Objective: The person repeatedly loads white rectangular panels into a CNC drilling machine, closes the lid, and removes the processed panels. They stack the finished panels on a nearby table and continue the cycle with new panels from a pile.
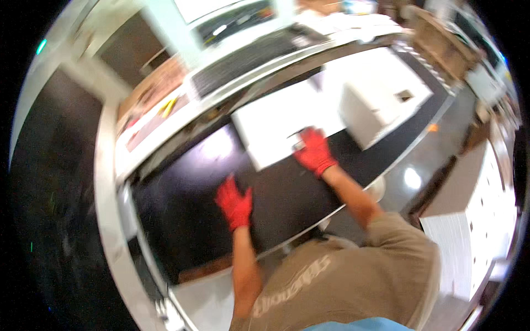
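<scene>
My left hand (234,204), in a red glove, rests over the black tabletop (187,220) with its fingers spread and nothing in them. Farther off and to the right, my right hand (314,151), also red-gloved, is at the near edge of a white panel (281,121) lying flat. Its fingers are curled around a small light and dark piece (298,145), too blurred to name. Just right of that hand stands a white box-like piece (370,110) with upright walls and a dark opening in one face.
Beyond the tabletop runs a ledge with yellow-handled tools (168,106) and a dark ribbed surface (254,58). White panels with dark holes (469,226) are stacked at the lower right. A wooden crate (444,44) stands at the far right. A pale post (102,182) rises on the left.
</scene>
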The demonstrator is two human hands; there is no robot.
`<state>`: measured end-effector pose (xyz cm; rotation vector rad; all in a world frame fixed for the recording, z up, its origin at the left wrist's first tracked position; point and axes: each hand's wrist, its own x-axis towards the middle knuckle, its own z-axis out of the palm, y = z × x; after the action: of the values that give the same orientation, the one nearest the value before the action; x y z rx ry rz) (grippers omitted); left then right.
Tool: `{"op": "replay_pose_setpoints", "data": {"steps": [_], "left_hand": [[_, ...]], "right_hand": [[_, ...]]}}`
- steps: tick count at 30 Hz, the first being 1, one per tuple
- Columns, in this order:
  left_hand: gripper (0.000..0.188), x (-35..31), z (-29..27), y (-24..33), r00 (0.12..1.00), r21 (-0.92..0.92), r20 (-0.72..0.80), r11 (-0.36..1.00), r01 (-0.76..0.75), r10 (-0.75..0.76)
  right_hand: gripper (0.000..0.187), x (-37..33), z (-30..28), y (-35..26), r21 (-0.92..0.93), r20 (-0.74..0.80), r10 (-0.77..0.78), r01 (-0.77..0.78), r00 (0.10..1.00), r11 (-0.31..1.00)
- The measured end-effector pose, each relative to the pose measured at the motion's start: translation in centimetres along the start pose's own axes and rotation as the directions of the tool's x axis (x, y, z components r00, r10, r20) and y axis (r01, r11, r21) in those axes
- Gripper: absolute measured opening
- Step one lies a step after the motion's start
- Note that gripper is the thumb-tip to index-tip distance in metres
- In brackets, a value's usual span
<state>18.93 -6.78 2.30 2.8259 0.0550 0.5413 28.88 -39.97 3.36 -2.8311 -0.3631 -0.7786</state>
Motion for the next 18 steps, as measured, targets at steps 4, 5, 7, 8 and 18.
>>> {"op": "replay_pose_setpoints", "data": {"steps": [4, 5, 7, 8, 18], "left_hand": [[0.078, 1.8, 0.1, -0.2, 0.993, -0.059, 0.100, 0.996, 0.074, -0.068], [0.077, 2.1, 0.3, -0.4, 0.984, 0.004, 0.163, 0.997, 0.072, -0.071], [0.072, 1.8, 0.7, -0.1, 0.965, 0.036, 0.197, 0.985, 0.171, -0.174], [0.069, 1.4, 0.8, 0.1, 0.986, 0.054, 0.118, 0.992, 0.113, -0.119], [0.055, 1.7, 2.0, 1.6, 0.927, -0.088, -0.264, 0.950, -0.300, 0.268]], "right_hand": [[0.056, -0.5, 0.3, 1.4, 0.229, -0.035, 0.094, -0.083, 0.995, 0.970], [0.058, -0.7, 0.6, 1.3, 0.218, -0.098, 0.080, -0.057, 0.992, 0.974], [0.060, -0.9, 1.2, 1.6, 0.271, -0.065, 0.086, -0.066, 0.994, 0.960], [0.060, -1.0, 1.4, 1.8, 0.302, -0.047, 0.075, -0.057, 0.996, 0.952], [0.048, -3.0, 0.1, 2.7, 0.382, -0.021, -0.127, 0.125, 0.992, 0.916]]}}
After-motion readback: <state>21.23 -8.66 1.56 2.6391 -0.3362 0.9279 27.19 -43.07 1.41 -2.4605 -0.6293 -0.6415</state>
